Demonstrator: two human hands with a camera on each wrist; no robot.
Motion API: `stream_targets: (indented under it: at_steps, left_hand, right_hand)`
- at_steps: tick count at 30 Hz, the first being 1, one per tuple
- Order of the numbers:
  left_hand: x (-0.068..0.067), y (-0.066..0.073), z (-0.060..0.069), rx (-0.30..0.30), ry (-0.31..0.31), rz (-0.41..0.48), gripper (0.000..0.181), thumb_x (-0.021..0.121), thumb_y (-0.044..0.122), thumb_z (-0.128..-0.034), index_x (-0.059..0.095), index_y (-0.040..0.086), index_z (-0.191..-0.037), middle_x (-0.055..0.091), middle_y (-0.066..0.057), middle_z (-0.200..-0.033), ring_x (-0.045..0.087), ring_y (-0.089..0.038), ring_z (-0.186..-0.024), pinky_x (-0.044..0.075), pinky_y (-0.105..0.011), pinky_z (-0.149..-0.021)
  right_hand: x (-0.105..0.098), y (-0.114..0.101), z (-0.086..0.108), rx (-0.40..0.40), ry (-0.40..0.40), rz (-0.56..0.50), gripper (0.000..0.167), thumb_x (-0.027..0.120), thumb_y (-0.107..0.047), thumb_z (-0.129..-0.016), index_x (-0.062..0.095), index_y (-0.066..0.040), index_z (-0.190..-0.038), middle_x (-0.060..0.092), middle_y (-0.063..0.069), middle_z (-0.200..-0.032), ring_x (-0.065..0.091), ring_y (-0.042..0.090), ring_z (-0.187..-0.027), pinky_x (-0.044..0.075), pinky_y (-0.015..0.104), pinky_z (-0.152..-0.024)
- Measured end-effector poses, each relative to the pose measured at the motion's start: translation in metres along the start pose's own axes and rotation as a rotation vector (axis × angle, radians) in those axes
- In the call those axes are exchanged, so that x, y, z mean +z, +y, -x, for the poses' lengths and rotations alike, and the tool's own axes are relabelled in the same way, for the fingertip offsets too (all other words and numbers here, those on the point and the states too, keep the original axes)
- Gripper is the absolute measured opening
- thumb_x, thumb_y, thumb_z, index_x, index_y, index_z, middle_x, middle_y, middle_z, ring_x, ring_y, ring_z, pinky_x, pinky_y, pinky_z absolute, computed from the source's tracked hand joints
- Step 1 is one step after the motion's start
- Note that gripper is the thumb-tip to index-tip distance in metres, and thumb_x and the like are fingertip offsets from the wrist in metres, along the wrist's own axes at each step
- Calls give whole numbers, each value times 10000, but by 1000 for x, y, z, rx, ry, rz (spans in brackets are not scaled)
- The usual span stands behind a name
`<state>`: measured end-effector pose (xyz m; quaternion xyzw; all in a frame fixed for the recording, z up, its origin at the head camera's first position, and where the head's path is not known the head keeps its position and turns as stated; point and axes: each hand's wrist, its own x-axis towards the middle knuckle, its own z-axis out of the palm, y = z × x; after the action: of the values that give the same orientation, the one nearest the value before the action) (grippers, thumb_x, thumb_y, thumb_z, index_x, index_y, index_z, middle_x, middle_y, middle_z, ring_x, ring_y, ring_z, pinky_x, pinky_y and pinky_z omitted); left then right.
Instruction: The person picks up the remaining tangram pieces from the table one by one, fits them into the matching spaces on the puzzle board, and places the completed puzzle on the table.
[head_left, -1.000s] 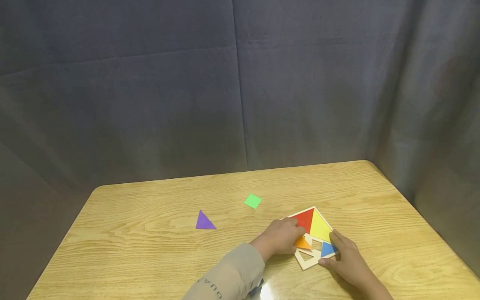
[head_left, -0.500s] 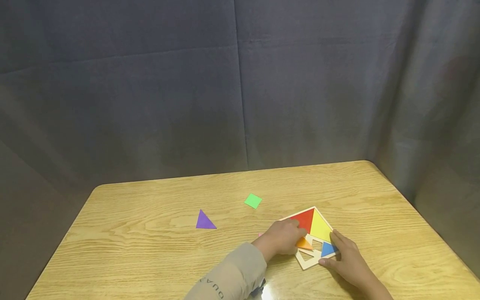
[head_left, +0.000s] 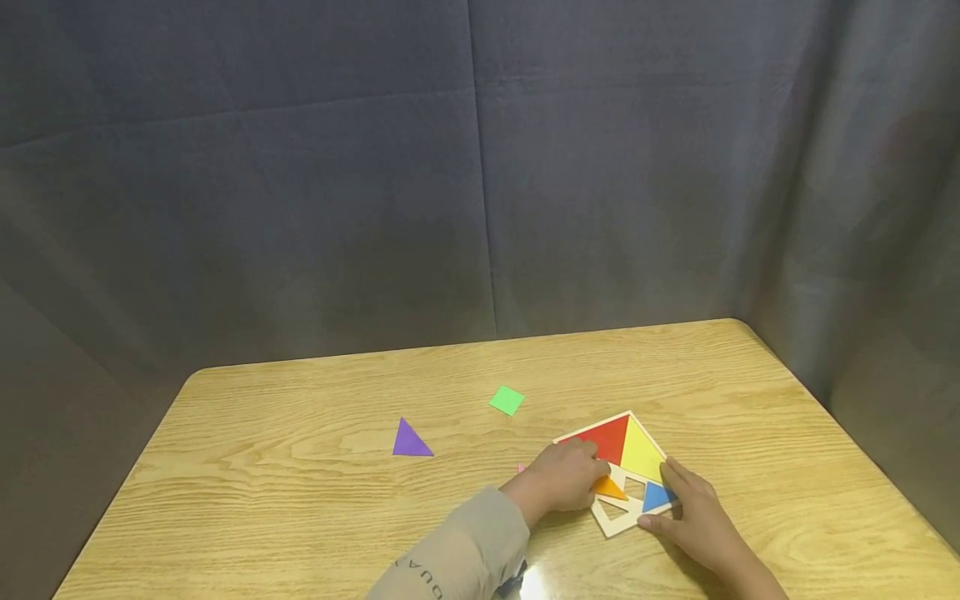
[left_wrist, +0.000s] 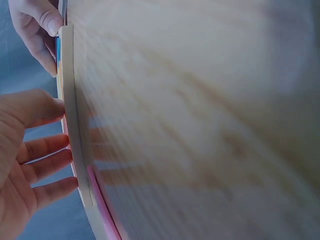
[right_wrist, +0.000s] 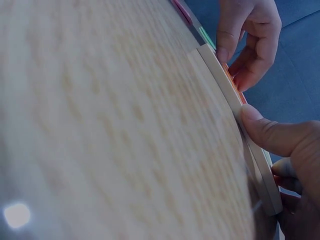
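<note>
A pale wooden tangram board [head_left: 619, 525] lies on the table at the right in the head view. Set in it are a red triangle [head_left: 613, 437], a yellow triangle [head_left: 641, 452] and a blue triangle [head_left: 657, 496]. My left hand [head_left: 564, 477] reaches over the board's left part, its thumb and fingertips touching down at an orange triangle [head_left: 611, 489] it partly hides. In the left wrist view those fingers [left_wrist: 47, 147] look fairly straight. My right hand [head_left: 693, 518] grips the board's right corner between thumb and fingers.
On the wooden table [head_left: 285, 500] a purple triangle [head_left: 410, 439] lies left of the board. Behind lies a green square-like piece [head_left: 507, 400]. A pink piece [left_wrist: 104, 207] sits beside the board, mostly hidden by my left arm. Dark curtains [head_left: 337, 208] hang round the table.
My left hand has shifted very slightly over the orange triangle, showing more of the red triangle. The right hand keeps its grip on the board.
</note>
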<state>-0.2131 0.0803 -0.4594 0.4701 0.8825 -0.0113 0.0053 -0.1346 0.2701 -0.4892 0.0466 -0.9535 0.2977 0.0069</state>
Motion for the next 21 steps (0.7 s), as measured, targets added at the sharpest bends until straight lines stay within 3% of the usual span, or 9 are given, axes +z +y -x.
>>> stream_targets:
  at_steps: [6,15,21]
  left_hand:
    - [1,2,2,8,0,-12,106,605,259,-754,575,213,-844,400,77,-746,376,-69,-660,314,-188,-532]
    - [3,6,2,14,67,-48,53,589,237,-778,606,192,-799,434,62,-746,405,-78,-665,334,-181,-523]
    - [1,12,6,11,45,-49,102,536,140,-818,623,163,-866,441,40,-803,406,-88,-712,365,-170,-568]
  right_hand:
    - [1,0,0,4,2,-6,894,669,-445,-658,327,151,-1230,250,316,-1288,214,488,-1128,217,594,-868]
    - [0,0,-1,-8,16,-7,891,679,-434,-652,336,160,-1220,264,318,-1279,222,486,-1123,222,584,-869]
    - [1,1,0,-7,16,-5,880,683,-418,-656,334,158,-1223,265,316,-1282,221,485,-1127,225,584,-870]
